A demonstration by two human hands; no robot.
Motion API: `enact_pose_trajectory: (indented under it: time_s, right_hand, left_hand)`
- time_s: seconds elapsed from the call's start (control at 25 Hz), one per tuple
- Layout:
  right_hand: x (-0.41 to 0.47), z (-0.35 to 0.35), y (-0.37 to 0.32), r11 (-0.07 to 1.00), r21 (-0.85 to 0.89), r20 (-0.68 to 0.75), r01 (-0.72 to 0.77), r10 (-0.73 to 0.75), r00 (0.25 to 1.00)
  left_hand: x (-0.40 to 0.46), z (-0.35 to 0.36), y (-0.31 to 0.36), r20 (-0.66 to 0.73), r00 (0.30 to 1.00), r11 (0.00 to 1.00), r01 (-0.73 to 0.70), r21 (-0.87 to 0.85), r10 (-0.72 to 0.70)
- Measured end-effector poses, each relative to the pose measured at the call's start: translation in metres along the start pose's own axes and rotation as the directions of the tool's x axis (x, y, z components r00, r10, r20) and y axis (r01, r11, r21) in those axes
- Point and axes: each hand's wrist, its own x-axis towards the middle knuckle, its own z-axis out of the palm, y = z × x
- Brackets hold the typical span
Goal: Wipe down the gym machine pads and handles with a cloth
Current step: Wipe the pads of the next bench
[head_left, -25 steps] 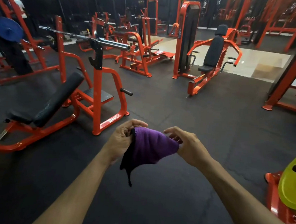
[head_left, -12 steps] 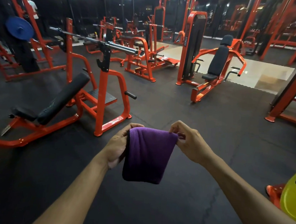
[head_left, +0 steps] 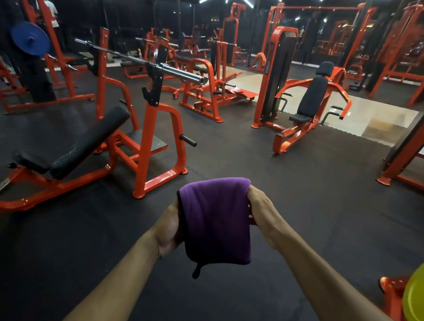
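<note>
Dark rubber floor [head_left: 267, 178], orange machines all round. Incline bench [head_left: 83, 142] front-left under a racked barbell [head_left: 162, 68]; chest press seat [head_left: 311, 97] further right. Both forearms reach forward at mid-frame. Folded purple cloth [head_left: 216, 220] held up between them. Left hand [head_left: 168, 229] grips its left edge, right hand [head_left: 261, 210] its top right corner. Fingers mostly hidden behind the cloth. Yellow plate [head_left: 418, 297] cut off at right

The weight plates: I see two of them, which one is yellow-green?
The yellow-green plate is the one at the bottom right edge, on an orange stand beside the right arm. The other, the blue plate, hangs far away at the upper left.
</note>
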Motion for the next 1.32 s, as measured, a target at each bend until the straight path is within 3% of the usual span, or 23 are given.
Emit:
enact_pose_trajectory:
  time_s: [0.2,0.32,0.48,0.56,0.76,0.84,0.92,1.08,1.2,1.32]
  right_hand:
    - [0.005,0.018,0.007,0.995,0.055,0.041,-0.078,0.076,0.996]
    - [0.013,0.03,0.002,0.996,0.089,0.031,0.029,-0.032,0.999]
    - [0.033,0.036,-0.01,0.988,0.029,0.038,0.153,-0.154,0.987]
    - [0.049,0.04,-0.008,0.995,0.039,0.02,0.097,-0.098,0.995]
    - [0.102,0.057,0.009,0.927,0.243,0.016,-0.287,0.292,0.956]
    - [0.132,0.063,0.013,0.876,0.384,0.007,-0.292,0.314,0.95]
    - [0.161,0.072,0.014,0.869,0.41,0.015,-0.278,0.298,0.954]
    - [0.21,0.101,0.035,0.787,0.527,0.219,-0.321,0.239,0.946]
    - [0.243,0.132,0.043,0.857,0.415,0.431,-0.307,0.112,0.895]
    - [0.271,0.171,0.032,0.93,0.31,0.542,-0.196,-0.004,0.84]
  left_hand:
    - [0.003,-0.03,0.004,-0.044,0.999,1.0,-0.018,-0.022,0.017]
    - [0.009,-0.047,0.006,-0.043,0.998,0.992,-0.045,-0.119,0.04]
    - [0.027,-0.062,0.012,-0.089,0.985,0.985,-0.155,-0.08,0.148]
    - [0.044,-0.07,0.014,-0.117,0.985,0.989,-0.137,-0.06,0.13]
    - [0.088,-0.071,0.021,-0.119,0.991,0.992,-0.074,-0.103,0.061]
    - [0.107,-0.078,0.029,-0.143,0.986,0.996,-0.093,-0.009,0.091]
    - [0.128,-0.089,0.038,-0.245,0.958,0.981,-0.109,0.164,0.147]
    - [0.162,-0.115,0.052,-0.455,0.869,0.978,-0.135,0.159,0.194]
    - [0.175,-0.146,0.058,-0.593,0.778,0.977,-0.137,0.162,0.207]
    - [0.175,-0.187,0.071,-0.674,0.709,0.977,-0.109,0.186,0.207]
